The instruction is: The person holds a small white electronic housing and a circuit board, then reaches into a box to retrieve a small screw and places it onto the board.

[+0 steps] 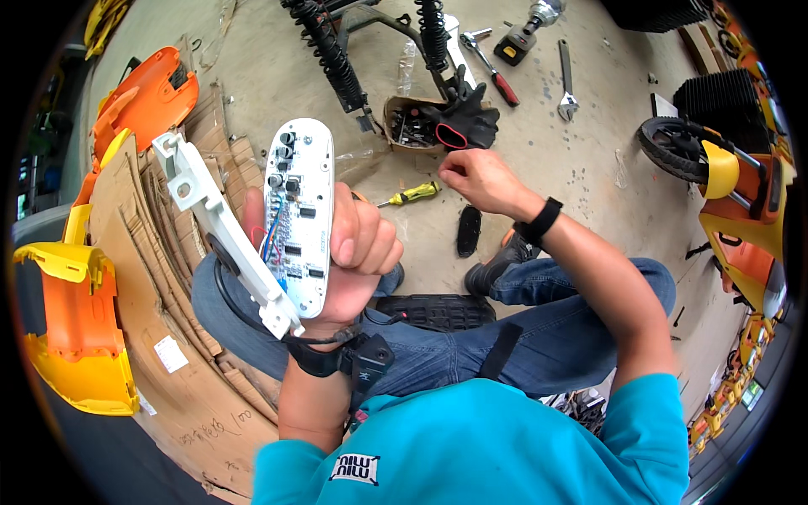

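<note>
My left hand (364, 240) grips a long oval white circuit board (317, 189) upright, its component side facing me. A white plastic bracket (209, 200) leans beside the board, and thin coloured wires run between the two. The fingers wrap around the board's right side, and a thumb or finger shows behind it. My right hand (488, 179) hangs over the floor with its fingers pinched together; whatever may be between them is too small to make out. Just left of it lies a screwdriver (416, 194) with a yellow handle.
Ahead stands a small cardboard box (412, 148) of small hardware, a black glove (468, 119) partly over it. A ratchet (502, 87), an adjustable wrench (566, 82) and a power tool (515, 42) lie beyond. Flattened cardboard (139, 244) and orange-yellow panels (80, 324) fill the left.
</note>
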`<state>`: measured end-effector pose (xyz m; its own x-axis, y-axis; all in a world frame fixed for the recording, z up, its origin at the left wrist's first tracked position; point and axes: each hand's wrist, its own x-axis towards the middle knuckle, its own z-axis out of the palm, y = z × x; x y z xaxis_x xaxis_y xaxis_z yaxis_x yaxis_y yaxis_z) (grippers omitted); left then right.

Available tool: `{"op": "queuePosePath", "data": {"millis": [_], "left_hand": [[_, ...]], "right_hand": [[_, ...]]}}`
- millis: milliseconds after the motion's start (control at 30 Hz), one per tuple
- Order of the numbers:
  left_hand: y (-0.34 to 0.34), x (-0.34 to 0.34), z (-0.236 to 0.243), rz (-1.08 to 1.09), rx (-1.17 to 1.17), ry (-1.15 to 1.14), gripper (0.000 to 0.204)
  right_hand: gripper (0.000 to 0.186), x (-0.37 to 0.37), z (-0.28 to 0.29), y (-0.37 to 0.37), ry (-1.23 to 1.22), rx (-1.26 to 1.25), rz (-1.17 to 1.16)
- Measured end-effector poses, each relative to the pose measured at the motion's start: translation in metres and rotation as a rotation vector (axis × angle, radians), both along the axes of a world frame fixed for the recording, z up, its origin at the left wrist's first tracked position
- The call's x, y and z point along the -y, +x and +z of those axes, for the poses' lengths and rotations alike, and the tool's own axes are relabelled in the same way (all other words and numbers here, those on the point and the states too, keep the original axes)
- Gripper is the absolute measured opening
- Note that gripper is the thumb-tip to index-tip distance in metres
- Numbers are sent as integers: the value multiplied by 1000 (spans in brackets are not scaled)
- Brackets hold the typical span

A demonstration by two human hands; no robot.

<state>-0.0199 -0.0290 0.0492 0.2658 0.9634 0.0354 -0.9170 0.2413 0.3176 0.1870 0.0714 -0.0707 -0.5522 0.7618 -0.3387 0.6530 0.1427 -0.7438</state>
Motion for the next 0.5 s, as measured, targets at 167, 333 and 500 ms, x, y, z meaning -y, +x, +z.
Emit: {"op": "queuePosePath", "data": {"millis": [167, 333, 500], "left_hand": [[-5, -4, -7, -7, -18, 21, 64], [-7, -4, -18, -17, -9, -86, 69], [-5, -9, -31, 7, 30, -212, 76]], "right_hand": [[21, -5, -56, -46, -42, -40, -12], [20, -32, -118, -77, -8, -38, -217], [22, -67, -185, -107, 6, 51, -490]]}}
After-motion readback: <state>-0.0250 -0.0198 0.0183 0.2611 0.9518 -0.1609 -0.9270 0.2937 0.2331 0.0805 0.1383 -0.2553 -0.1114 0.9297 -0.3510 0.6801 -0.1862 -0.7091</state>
